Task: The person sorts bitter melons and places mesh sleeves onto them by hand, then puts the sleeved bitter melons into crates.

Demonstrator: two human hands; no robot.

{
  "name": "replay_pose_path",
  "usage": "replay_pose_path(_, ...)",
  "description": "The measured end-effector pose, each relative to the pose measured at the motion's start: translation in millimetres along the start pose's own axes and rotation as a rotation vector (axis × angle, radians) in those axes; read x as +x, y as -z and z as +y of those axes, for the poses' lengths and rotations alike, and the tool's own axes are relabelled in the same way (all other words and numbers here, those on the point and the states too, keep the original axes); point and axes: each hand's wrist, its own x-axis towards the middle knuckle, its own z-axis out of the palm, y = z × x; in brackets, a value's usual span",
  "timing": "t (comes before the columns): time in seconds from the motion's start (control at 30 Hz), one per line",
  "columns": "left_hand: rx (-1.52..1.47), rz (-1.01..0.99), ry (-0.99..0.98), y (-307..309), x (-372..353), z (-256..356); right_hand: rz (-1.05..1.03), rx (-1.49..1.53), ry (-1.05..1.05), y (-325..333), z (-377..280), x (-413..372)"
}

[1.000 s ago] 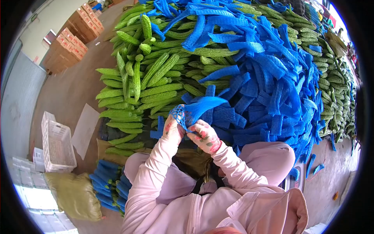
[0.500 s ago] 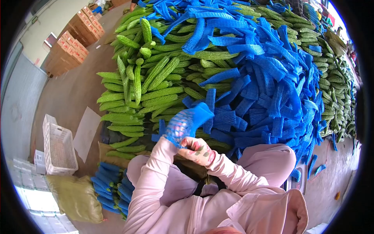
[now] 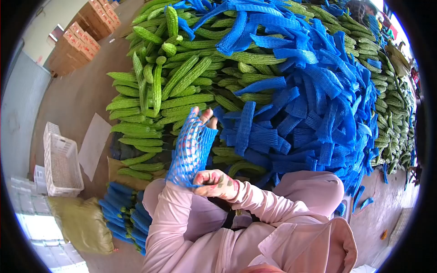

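Observation:
A blue foam net sleeve [image 3: 207, 140] is stretched over my left hand [image 3: 189, 144], covering it from the wrist to the fingers. My fingertips poke out of its far end, straight and slightly apart, and skin shows through the mesh. With bent fingers, my right hand [image 3: 213, 183], in a patterned glove, pinches the sleeve's lower edge at my left wrist. Just beyond my hands lies a heap of green bitter gourds [image 3: 182, 102]. A large pile of flat blue net sleeves [image 3: 314, 123] covers the gourds on the right.
Netted gourds [image 3: 120, 211] are stacked by my left knee, beside a stuffed yellowish sack [image 3: 82, 225]. A white plastic crate [image 3: 66, 170] stands on the floor at left, near a pale flat sheet [image 3: 94, 145]. Cardboard boxes [image 3: 75, 50] are stacked farther back. More gourds [image 3: 391, 109] lie at far right.
The sleeve has been drawn down over my left hand, and its fingertips now come out of the far end. Both hands have shifted slightly left, the right still at the left wrist.

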Motion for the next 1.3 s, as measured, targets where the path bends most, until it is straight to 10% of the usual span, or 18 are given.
replay_pose_path(0.03,0.193,-0.141,-0.316,8.7,-1.3,-14.3,-0.044,-0.095,-0.127,10.4,-6.2,-1.2)
replay_pose_path(0.1,-0.970,0.026,0.187,4.9,1.0,-2.1,-0.052,-0.238,-0.238,7.0,-58.0,8.1)
replay_pose_path(0.17,-0.723,0.255,0.319,-3.1,6.5,14.7,0.031,-0.436,0.055,58.7,-94.4,34.9)
replay_pose_path(0.23,-0.422,0.072,0.126,33.9,15.9,-60.0,0.444,-0.613,0.486,118.5,-135.4,73.2)
replay_pose_path(0.27,0.252,0.003,0.027,26.5,14.0,-69.1,0.599,-0.885,0.685,157.0,-158.6,93.3)
replay_pose_path(0.3,0.251,0.006,0.022,19.3,11.3,-62.5,0.788,-1.362,0.690,197.3,-183.3,103.6)
replay_pose_path(0.37,-0.220,0.228,0.402,-2.9,8.0,-12.3,1.079,-2.178,0.432,232.0,-221.9,115.3)
replay_pose_path(0.47,-0.462,0.383,0.689,-20.0,14.9,25.3,1.041,-2.633,-0.098,269.4,-256.1,132.7)
replay_pose_path(0.7,-0.524,0.259,0.747,-9.6,-1.0,-0.3,0.991,-2.588,-0.345,299.6,-271.5,147.1)
replay_pose_path(0.83,-0.351,0.361,1.001,4.9,20.9,0.2,0.861,-2.569,0.007,260.5,-272.3,100.8)
replay_pose_path(0.9,-0.068,0.200,0.393,3.4,0.9,0.0,0.527,-2.558,0.254,223.0,-275.0,73.9)
replay_pose_path(1.0,-0.233,0.254,0.278,-2.8,0.5,14.6,0.158,-2.382,0.507,167.6,-256.1,34.7)
replay_pose_path(1.03,0.484,0.033,-0.164,3.8,-6.7,6.3,0.077,-2.298,0.593,153.3,-247.2,26.5)
replay_pose_path(1.13,0.356,-0.259,0.139,-0.5,-20.1,22.7,-0.105,-2.186,0.668,117.4,-224.6,4.1)
replay_pose_path(1.17,0.500,-0.446,-0.027,8.9,-20.5,12.8,-0.109,-2.201,0.680,106.4,-217.2,-3.5)
replay_pose_path(1.23,-0.242,-0.283,0.613,-25.4,-37.1,51.8,-0.090,-2.196,0.674,103.0,-203.1,-12.5)
replay_pose_path(1.27,-0.231,-0.315,0.610,-31.3,-40.9,52.0,0.009,-2.209,0.693,99.0,-198.5,-18.0)
replay_pose_path(1.3,0.396,-0.366,0.319,-33.3,-44.7,47.7,0.101,-2.215,0.712,94.5,-193.4,-22.6)
